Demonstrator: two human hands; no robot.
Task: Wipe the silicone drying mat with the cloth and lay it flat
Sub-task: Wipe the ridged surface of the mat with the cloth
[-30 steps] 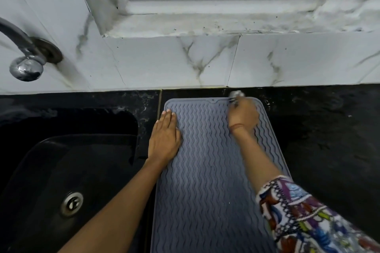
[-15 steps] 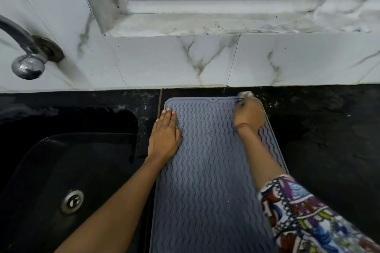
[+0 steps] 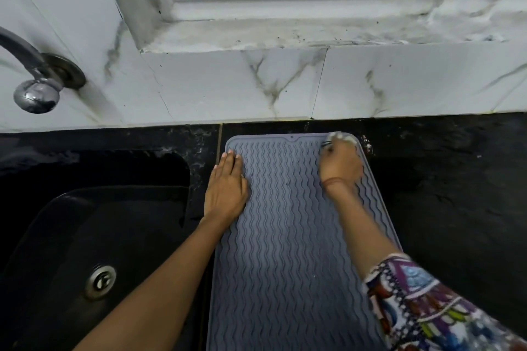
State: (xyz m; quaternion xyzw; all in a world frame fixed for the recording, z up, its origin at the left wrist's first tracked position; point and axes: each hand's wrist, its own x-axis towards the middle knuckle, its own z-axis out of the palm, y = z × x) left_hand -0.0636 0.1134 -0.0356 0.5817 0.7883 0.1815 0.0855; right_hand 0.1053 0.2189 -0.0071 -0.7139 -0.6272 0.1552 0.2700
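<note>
Mat (image 3: 288, 236): laid flat on the counter (image 3: 456, 194), right of the sink (image 3: 85, 236). Cloth (image 3: 340, 137): clamped in right hand (image 3: 340, 164), now shifted to the far right corner. Left hand (image 3: 226, 188): fingers together, pressed flat on the left edge. Wiping judged unfinished.

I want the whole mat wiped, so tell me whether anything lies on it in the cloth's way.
Nothing visible does. Only the left hand, flat on the left edge, rests on the silicone drying mat; the right hand presses the cloth at the far right corner.

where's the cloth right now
In the head view the cloth is bunched under the right hand at the mat's far right corner, near the marble wall.
</note>
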